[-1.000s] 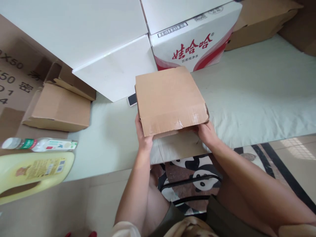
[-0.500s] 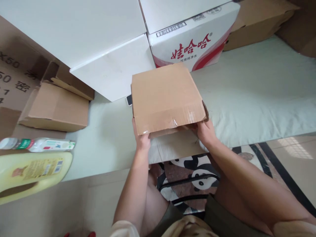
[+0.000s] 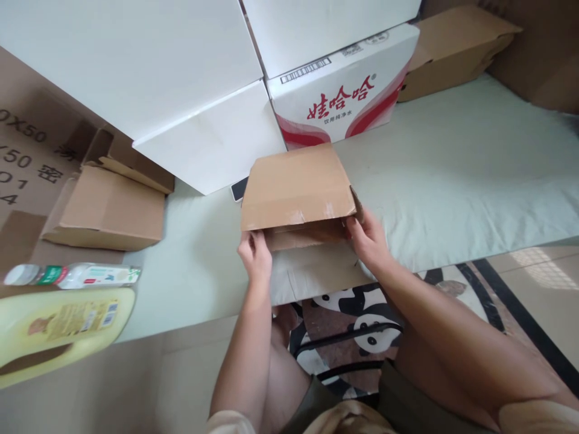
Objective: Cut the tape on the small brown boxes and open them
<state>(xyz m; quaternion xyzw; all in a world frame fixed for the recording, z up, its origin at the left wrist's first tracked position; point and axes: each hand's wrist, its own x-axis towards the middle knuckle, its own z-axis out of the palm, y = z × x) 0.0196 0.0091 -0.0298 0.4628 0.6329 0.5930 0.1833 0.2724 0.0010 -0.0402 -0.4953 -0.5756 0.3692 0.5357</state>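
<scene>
A small brown cardboard box [image 3: 294, 187] is between my hands over the pale green cloth [image 3: 194, 259]. Its lid is partly raised at the front, and a dark gap shows beneath the front flap. My left hand [image 3: 256, 253] grips the front left corner, thumb and fingers closed on the cardboard. At the front right corner my right hand [image 3: 368, 238] is closed on the box edge, with some fingers hidden behind the side. A dark-screened phone-like device [image 3: 239, 189] lies just behind the box's left side. What is inside the box cannot be made out.
Behind stand white cartons [image 3: 212, 135] and a red-and-white water carton [image 3: 339, 102]. Brown boxes are at the left [image 3: 111, 208] and back right [image 3: 456, 51]. A plastic bottle [image 3: 90, 275] and yellow jug [image 3: 67, 328] lie at the left. A panda-print surface [image 3: 371, 331] is below.
The box has tipped and come lower, and the gap under its front flap is wider. My left hand's thumb and fingers now show at the front corner.
</scene>
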